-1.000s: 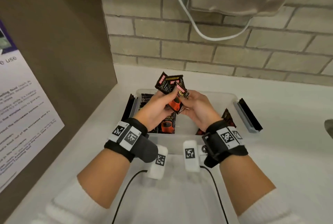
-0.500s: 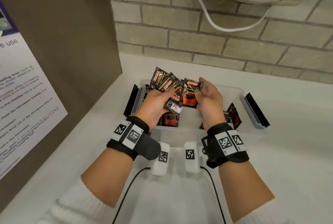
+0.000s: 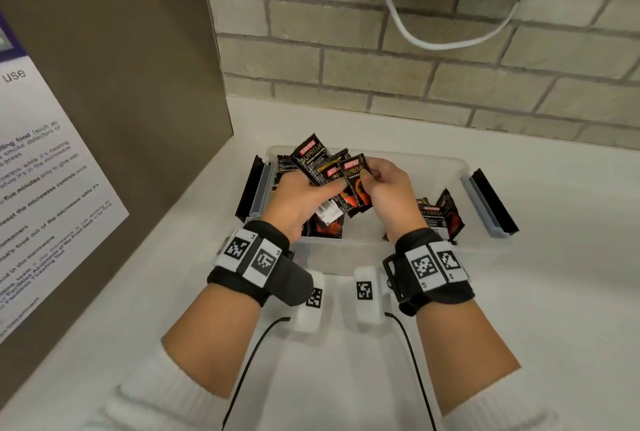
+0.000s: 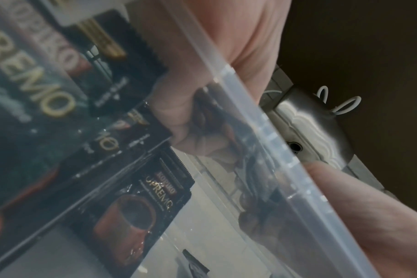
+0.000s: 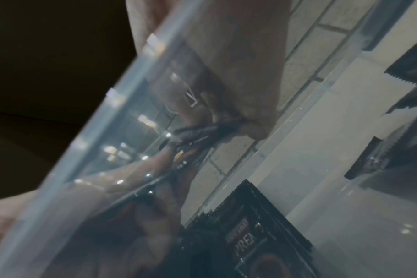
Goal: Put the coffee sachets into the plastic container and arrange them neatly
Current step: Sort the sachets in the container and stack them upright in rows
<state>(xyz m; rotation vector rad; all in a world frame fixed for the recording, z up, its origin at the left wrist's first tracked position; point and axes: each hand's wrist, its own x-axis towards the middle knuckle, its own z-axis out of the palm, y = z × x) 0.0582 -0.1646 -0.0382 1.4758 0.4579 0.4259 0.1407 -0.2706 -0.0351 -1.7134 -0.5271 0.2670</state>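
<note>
Head view: a fan of sachets (image 3: 320, 170) was held above the container (image 3: 446, 167), both hands meeting over its middle.
Left hand: the left hand (image 3: 294, 205) was curled round the lower ends of the fan, thumb laid across the fronts.
Right hand: the right hand (image 3: 388, 195) was pinching the nearest sachet (image 3: 356, 177) at its right edge, fingers curled.
Long axis: the held sachets were seen standing roughly upright, tops spread toward 11 to 12 o'clock, bottoms gathered toward 6 o'clock.
Bearing from grip: the open floor of the container was judged to lie straight below the bundle, toward 6 o'clock of the hands.
Loose sachets: a few (image 3: 440, 215) were lying at the container's 4 o'clock corner, others were stacked along its 9 o'clock wall.
Nearer hand: the left was judged nearer the stacked side, the right nearer the loose ones.
Left wrist view: sachets (image 4: 141, 205) were seen through the clear wall (image 4: 269, 131).
Right wrist view: only blurred plastic and one sachet (image 5: 248, 237) were made out.
Next move: squaring the fan before lowering it was judged necessary.
</note>
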